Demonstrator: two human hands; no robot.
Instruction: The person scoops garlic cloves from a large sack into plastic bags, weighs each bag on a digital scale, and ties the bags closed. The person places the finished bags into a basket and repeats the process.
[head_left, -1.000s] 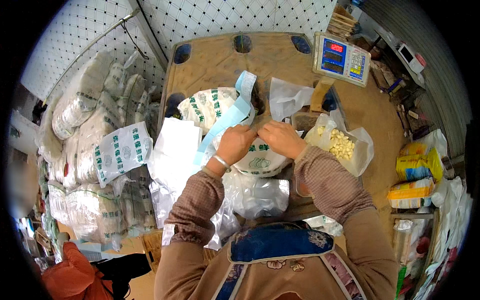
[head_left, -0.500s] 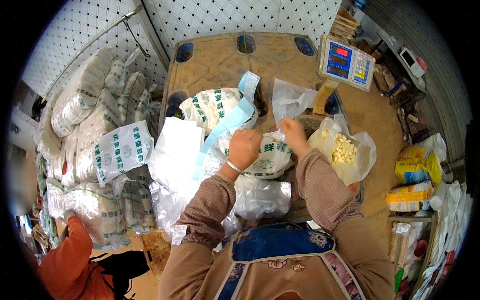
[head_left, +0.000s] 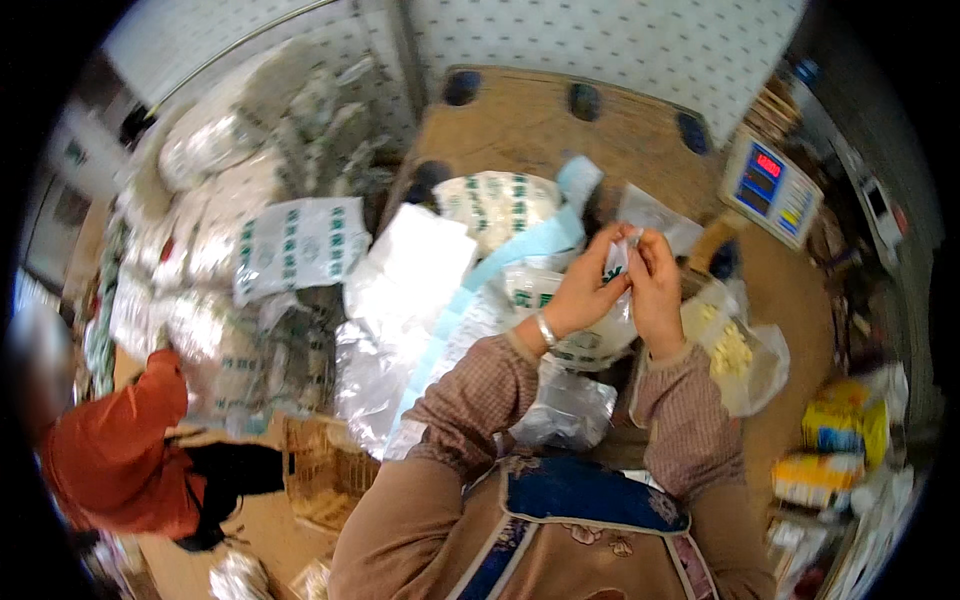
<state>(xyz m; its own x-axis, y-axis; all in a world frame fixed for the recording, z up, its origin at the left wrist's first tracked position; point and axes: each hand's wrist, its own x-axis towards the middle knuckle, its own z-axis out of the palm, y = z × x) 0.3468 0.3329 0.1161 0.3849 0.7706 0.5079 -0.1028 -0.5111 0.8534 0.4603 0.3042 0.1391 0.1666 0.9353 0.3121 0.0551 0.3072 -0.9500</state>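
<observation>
Nearest the body, a silver pouch (head_left: 570,410) lay on the table (head_left: 530,115), just in front of the blue apron bib (head_left: 590,500). Beyond it sat the printed bag (head_left: 598,345), full and rounded, its gathered top (head_left: 616,262) raised between both hands. The left hand (head_left: 588,285) and the right hand (head_left: 653,290) met there with fingers drawn in narrow, pinching the plastic; the grip probably served to keep the neck bunched. Exact fingertip contact was blurred. To the right stood an open bag of pale cloves (head_left: 733,350), its mouth spread, apparently for easy reach. To the left, a blue label strip (head_left: 515,262) crossed white sheets (head_left: 415,262), presumably within reach. Farther off rested a second printed bag (head_left: 497,205) and, at the far right, a scale (head_left: 770,190), its lit display likely angled for reading.
</observation>
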